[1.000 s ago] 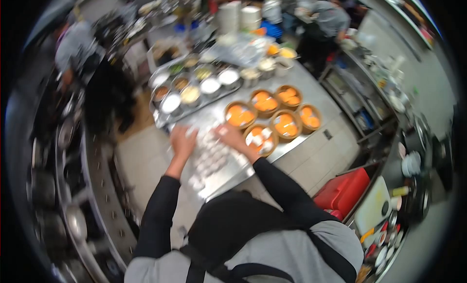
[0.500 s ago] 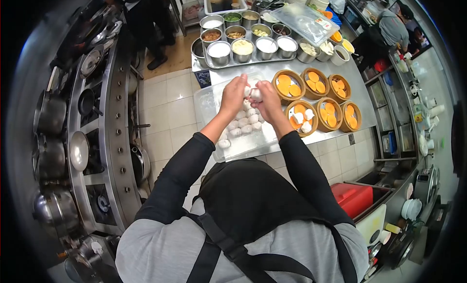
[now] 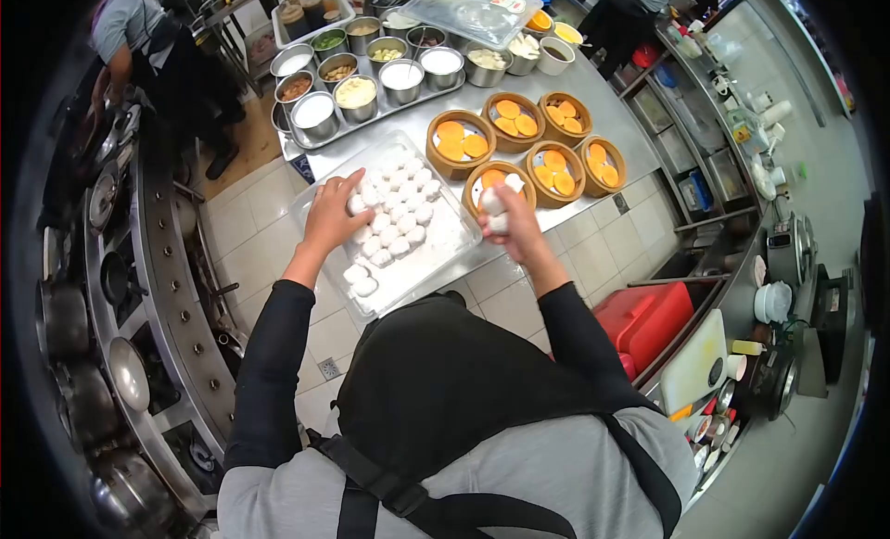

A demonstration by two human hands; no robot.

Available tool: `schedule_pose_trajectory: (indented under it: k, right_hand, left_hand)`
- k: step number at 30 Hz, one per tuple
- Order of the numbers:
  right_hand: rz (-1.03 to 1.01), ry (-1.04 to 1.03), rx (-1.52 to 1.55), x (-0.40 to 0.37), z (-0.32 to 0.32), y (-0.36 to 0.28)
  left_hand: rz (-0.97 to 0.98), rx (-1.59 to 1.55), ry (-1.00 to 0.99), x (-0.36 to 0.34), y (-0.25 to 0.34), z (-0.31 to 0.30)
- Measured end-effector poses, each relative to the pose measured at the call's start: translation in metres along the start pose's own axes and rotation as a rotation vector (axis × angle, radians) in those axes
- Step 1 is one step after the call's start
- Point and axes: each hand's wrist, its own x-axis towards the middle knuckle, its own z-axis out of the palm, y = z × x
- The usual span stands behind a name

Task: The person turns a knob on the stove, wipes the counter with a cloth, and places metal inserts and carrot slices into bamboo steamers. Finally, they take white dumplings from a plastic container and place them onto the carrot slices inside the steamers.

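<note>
In a clear plastic tray (image 3: 434, 263) lie rows of floury white dough balls (image 3: 400, 226). My left hand (image 3: 336, 213) is over the tray's left side, thumb and fingers spread around a ball at the edge of the group. White dough balls (image 3: 493, 202) are held in my right hand (image 3: 521, 228), above the near left bamboo steamer (image 3: 475, 189). That steamer has orange slices (image 3: 494, 178) and a white ball (image 3: 514, 182) at its far right side; my hand hides part of it.
More bamboo steamers (image 3: 554, 175) with orange slices stand behind and to the right. Metal tubs of ingredients (image 3: 356, 94) fill a tray at the back, near a clear lid (image 3: 477, 11). A stove (image 3: 167, 252) runs along the left. Another person (image 3: 153, 52) stands at the far left.
My hands were together over the tray, holding white dough. They have parted: the left went to the tray's left side, the right to the near left steamer. The view has turned.
</note>
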Motion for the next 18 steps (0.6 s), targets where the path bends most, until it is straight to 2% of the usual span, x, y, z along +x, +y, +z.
schedule_pose_trajectory:
  k: [1, 4, 7, 8, 10, 11, 13, 14, 15, 16, 17, 18]
  right_hand:
    - [-0.111, 0.025, -0.052, -0.006, -0.010, -0.016]
    - [-0.172, 0.127, -0.292, 0.007, -0.038, -0.048]
    - [-0.223, 0.135, -0.667, 0.051, -0.026, -0.064]
    - [-0.232, 0.129, -0.663, 0.076, -0.021, -0.063]
    - [-0.702, 0.103, -1.125, 0.116, -0.013, -0.058]
    - [-0.707, 0.089, -1.121, 0.120, -0.008, -0.059]
    - [-0.568, 0.131, -1.341, 0.133, 0.011, -0.061]
    - [-0.675, 0.220, -1.544, 0.120, 0.027, -0.064]
    - [-0.807, 0.236, -1.498, 0.112, 0.041, -0.063]
    - [-0.718, 0.066, -1.251, 0.114, 0.056, -0.057]
    - [-0.612, -0.089, -1.007, 0.108, 0.074, -0.051]
    - [-0.291, -0.239, -0.728, 0.097, 0.089, -0.041]
  left_hand:
    - [0.006, -0.002, 0.000, 0.000, 0.004, 0.000]
    - [-0.081, 0.014, -0.021, 0.004, 0.013, -0.005]
    - [-0.077, -0.117, 0.116, 0.012, 0.006, 0.000]
    - [-0.072, -0.158, 0.146, 0.016, 0.003, 0.002]
    - [-0.068, -0.221, 0.171, 0.022, -0.008, 0.009]
    - [-0.076, -0.213, 0.179, 0.023, -0.009, 0.012]
    - [-0.111, -0.613, 0.092, 0.019, -0.011, 0.016]
    - [-0.101, -0.764, 0.068, 0.014, -0.002, 0.011]
    - [-0.086, -0.919, 0.045, 0.009, 0.010, 0.005]
    - [-0.065, -0.989, 0.057, 0.005, 0.020, 0.001]
    - [-0.040, -1.063, 0.064, 0.001, 0.029, 0.001]
    - [-0.052, -1.062, 0.080, -0.003, 0.040, 0.001]
